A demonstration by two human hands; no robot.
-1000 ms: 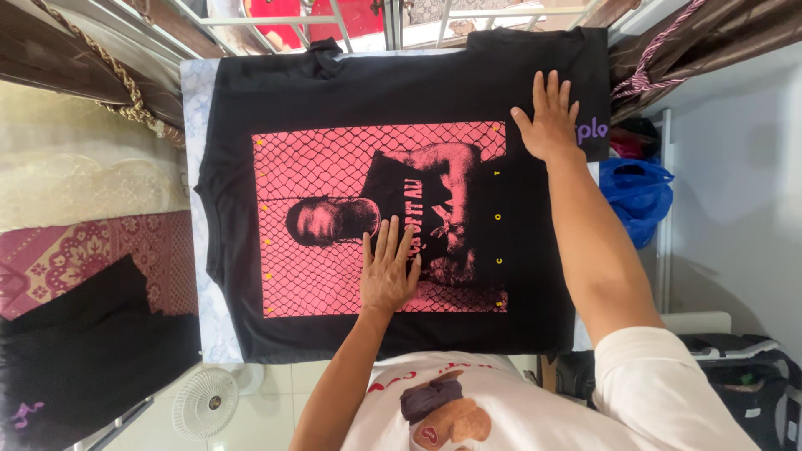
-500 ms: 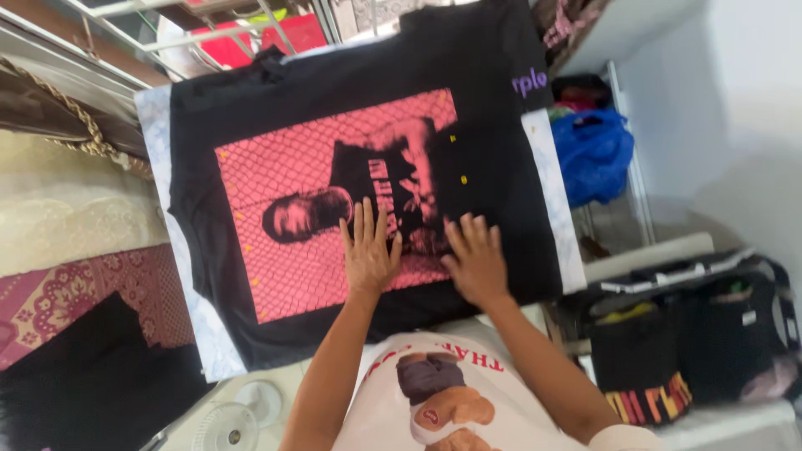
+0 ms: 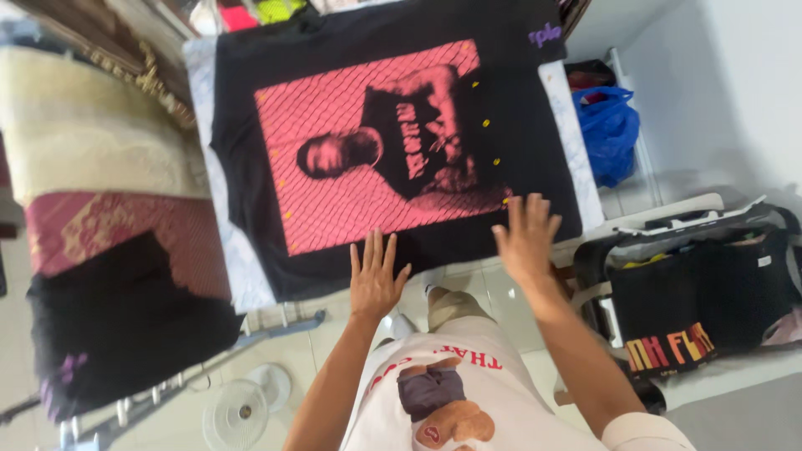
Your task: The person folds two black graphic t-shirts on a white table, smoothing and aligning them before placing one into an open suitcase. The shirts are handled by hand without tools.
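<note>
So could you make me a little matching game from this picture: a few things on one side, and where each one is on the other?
Things:
1. black T-shirt
2. blue bag
3. small white fan
4. left hand

Places:
A. on the floor, lower left
B. spread flat on the board
C. on the shirt's near hem
D. right of the board

Pairs: 1-B, 2-D, 3-A, 4-C
</note>
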